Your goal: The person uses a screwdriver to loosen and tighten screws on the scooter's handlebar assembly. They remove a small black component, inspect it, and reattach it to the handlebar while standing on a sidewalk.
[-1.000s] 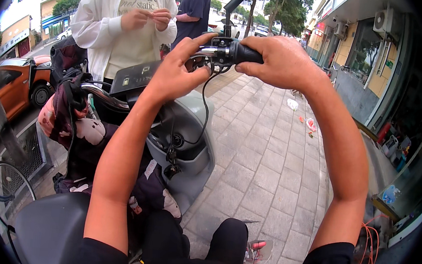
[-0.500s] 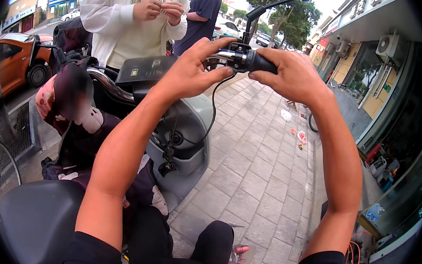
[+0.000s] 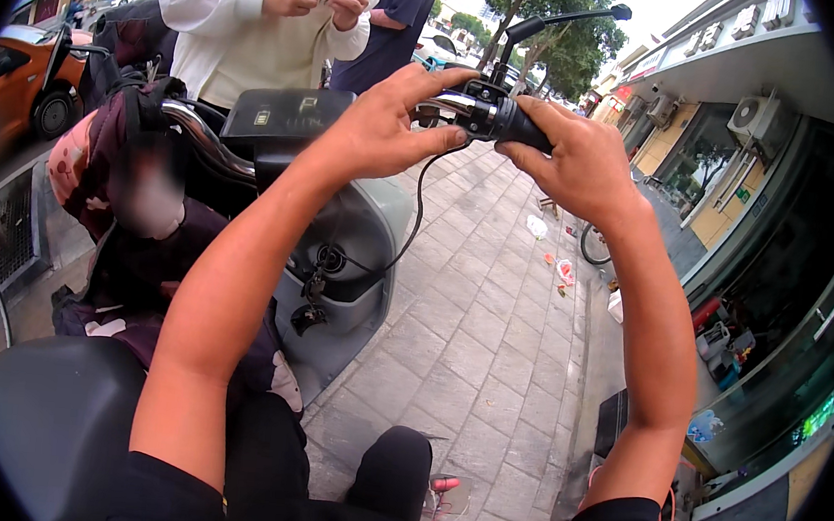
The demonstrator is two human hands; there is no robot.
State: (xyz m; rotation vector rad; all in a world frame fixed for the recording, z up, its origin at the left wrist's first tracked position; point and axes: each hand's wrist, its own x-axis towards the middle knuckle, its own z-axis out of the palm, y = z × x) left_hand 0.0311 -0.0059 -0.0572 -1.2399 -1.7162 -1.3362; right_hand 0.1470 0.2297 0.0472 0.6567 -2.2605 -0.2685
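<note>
My left hand (image 3: 380,133) curls round the chrome bar and lever beside the black control clamp (image 3: 482,107) of a scooter handlebar, its thumb underneath. My right hand (image 3: 584,166) holds the black rubber grip (image 3: 520,123) at the bar's end, fingers over it and thumb below. A black mirror stalk (image 3: 518,33) rises from the clamp, and a black cable (image 3: 419,206) hangs down to the grey front body (image 3: 350,344), where keys (image 3: 311,319) dangle. The dark display housing (image 3: 276,109) sits left of my wrist. A bunched maroon-and-pink padded cover (image 3: 83,172), partly blurred, lies over the scooter.
A person in white (image 3: 208,39) stands opposite, fingers together; another in navy (image 3: 398,21) stands behind. The seat (image 3: 45,426) is lower left. An orange car (image 3: 11,86) is at left, a shopfront (image 3: 763,271) and bicycle wheel (image 3: 595,244) at right, on paving (image 3: 469,344).
The whole view has shifted slightly, so the handlebar and both my hands sit further right in it and the seat higher. Both hands have stayed on the handlebar.
</note>
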